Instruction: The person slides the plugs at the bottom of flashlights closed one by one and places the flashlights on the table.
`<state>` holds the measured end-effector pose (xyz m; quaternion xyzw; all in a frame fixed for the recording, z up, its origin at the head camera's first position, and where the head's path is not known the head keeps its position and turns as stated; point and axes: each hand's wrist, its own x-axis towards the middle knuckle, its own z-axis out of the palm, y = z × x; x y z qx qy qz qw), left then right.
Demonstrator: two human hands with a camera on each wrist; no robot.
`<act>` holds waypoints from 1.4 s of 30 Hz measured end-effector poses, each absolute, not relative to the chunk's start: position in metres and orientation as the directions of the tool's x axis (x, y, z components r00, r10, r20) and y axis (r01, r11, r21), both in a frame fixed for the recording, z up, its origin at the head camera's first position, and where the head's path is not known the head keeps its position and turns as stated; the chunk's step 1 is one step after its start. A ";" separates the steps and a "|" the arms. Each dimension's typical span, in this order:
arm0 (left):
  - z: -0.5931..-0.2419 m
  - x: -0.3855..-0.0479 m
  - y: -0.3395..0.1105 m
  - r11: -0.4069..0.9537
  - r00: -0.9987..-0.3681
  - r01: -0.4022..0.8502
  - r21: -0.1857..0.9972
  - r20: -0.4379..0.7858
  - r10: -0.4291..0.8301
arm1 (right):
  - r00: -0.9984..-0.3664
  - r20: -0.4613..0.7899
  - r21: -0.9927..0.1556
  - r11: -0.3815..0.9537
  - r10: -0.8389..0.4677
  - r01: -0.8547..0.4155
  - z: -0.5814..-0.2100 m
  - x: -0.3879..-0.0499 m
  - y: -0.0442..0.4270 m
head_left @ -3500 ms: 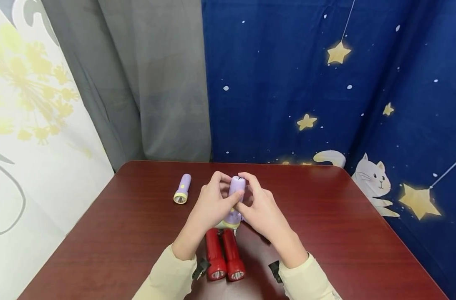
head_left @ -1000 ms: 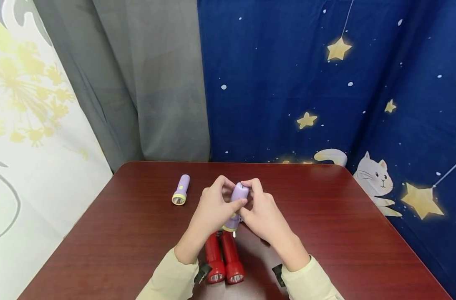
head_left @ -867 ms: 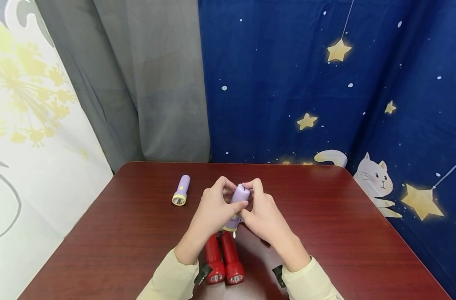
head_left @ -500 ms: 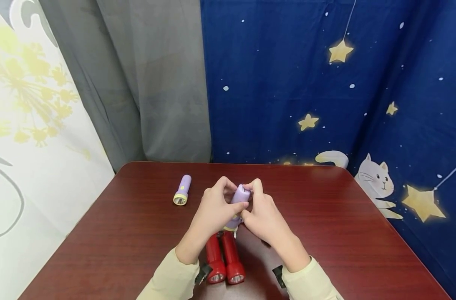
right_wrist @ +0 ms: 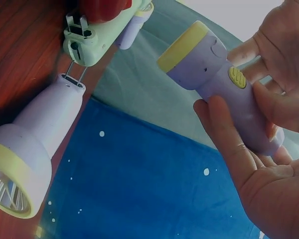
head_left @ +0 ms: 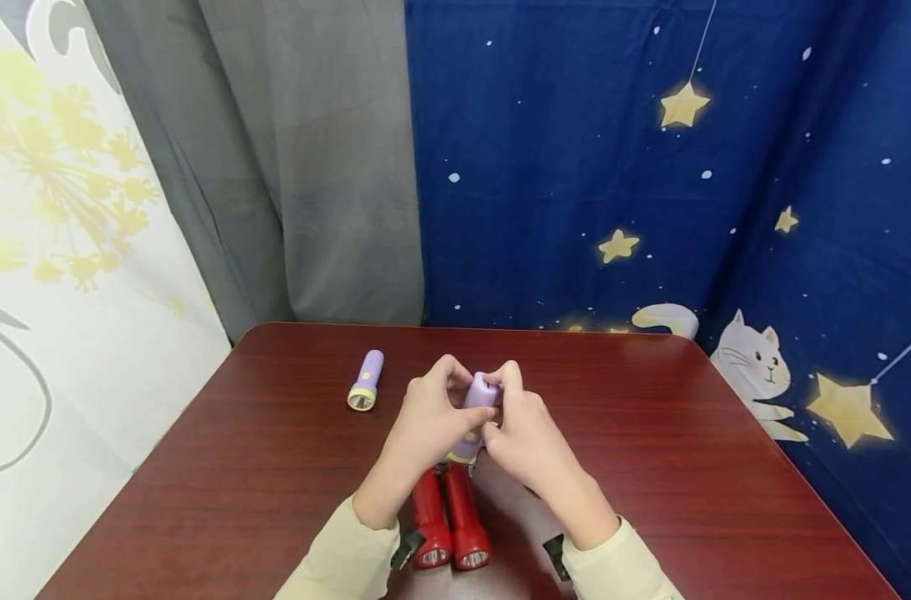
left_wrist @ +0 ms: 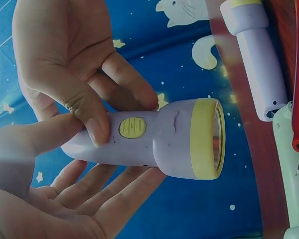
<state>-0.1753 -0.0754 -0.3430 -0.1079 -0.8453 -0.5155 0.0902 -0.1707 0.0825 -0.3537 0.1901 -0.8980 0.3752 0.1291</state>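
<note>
A purple flashlight (head_left: 478,397) with a yellow rim and yellow switch is held in the air between both hands, tail up and lens end down. My left hand (head_left: 429,410) grips it from the left, thumb across its front. From the right, my right hand (head_left: 528,425) pinches it, index fingertip at the tail beside a dark slot. In the left wrist view, a thumb presses the barrel (left_wrist: 92,142) behind the switch (left_wrist: 132,128). Beneath the hands, the right wrist view shows another purple flashlight (right_wrist: 47,119) and a pale green one (right_wrist: 97,47), both with metal prongs at the tail.
Two red flashlights, a left one (head_left: 427,508) and a right one (head_left: 464,508), lie side by side on the reddish-brown table (head_left: 237,467) between the forearms. Farther back at left lies a small purple flashlight (head_left: 367,379). Curtains (head_left: 545,167) hang behind the table.
The held flashlight's tail has leaned to the right and dropped slightly since the earliest frame, both hands shifting with it. The flashlights on the table look unmoved.
</note>
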 end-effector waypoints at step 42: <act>-0.339 -0.171 -0.079 0.358 -0.946 0.318 0.878 0.319 0.058 | -0.866 0.439 -0.620 0.617 -0.241 -0.486 -0.348 -0.158 0.078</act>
